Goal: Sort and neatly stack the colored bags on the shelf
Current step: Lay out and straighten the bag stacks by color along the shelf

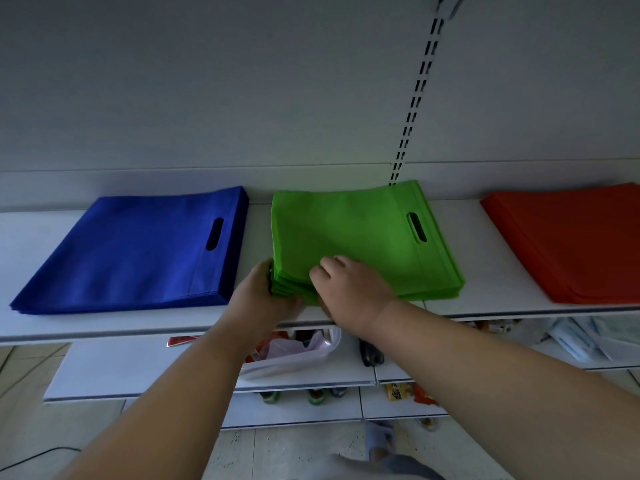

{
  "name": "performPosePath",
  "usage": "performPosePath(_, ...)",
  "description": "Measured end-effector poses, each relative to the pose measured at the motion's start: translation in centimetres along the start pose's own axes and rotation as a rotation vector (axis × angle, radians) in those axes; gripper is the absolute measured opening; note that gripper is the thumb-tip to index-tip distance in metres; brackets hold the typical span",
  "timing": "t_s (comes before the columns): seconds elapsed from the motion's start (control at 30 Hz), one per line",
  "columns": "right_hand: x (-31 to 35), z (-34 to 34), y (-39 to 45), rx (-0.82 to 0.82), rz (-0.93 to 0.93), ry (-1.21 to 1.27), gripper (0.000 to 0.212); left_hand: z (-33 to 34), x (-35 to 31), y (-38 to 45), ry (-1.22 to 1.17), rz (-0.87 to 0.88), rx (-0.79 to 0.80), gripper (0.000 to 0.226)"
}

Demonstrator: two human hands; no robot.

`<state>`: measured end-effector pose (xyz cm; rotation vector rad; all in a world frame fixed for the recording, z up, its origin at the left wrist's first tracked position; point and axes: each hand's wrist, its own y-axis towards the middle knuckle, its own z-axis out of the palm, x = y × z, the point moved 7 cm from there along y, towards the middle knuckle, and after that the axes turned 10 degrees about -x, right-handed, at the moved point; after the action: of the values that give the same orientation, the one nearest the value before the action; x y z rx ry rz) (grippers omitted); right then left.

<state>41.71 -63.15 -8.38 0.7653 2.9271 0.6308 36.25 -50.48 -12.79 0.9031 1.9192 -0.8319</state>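
Gripping the green stack's [360, 237] near-left corner, the left hand [258, 292] holds its edge. The right hand [349, 289] pinches that corner from above. Blue stack [138, 251] lies left of it, red stack [571, 240] right.

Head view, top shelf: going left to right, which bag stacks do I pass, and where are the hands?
blue stack → left hand at the green stack's near-left corner → right hand on top of the green stack → red stack.

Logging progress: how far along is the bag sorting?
Sorted by colour: blue stack, green stack and red stack lie apart on the shelf. In hand: left hand and right hand grip the green stack's near corner. Left: squaring its edges.
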Motion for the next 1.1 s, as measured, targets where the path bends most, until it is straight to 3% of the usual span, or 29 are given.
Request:
performPosePath(0.13, -0.2, 0.4, -0.5, 0.023, 0.012, 0.039, 0.018, -0.1, 0.1, 0.0, -0.024, -0.012, 0.017, 0.064)
performPosePath(0.3, -0.7, 0.4, -0.2, 0.030, 0.059, 0.078, 0.036, -0.1, -0.3, 0.0, 0.038, 0.022, 0.025, 0.065)
performPosePath(0.47, 0.1, 0.2, -0.1, 0.044, -0.015, 0.003, 0.018, -0.1, -0.4, -0.1, 0.065, 0.008, 0.009, 0.051)
performPosePath(0.7, 0.8, 0.0, 0.2, 0.035, 0.009, -0.033, 0.018, -0.4, -0.8, -0.6, 0.026, -0.047, -0.034, 0.048)
performPosePath(0.8, 0.9, 0.2, -0.2, 0.031, 0.009, 0.012, 0.016, -0.4, -0.3, -0.6, -0.096, -0.124, -0.014, 0.050)
performPosePath(0.97, 0.3, 0.5, -1.1, 0.015, 0.080, -0.029, 0.038, -0.3, -0.5, -1.4, -0.655, -0.294, 0.070, 0.033)
performPosePath(1.1, -0.5, 0.8, -1.6, -0.034, 0.125, -0.086, 0.038, 0.3, -1.2, -0.6, -0.537, -0.342, 0.088, 0.028)
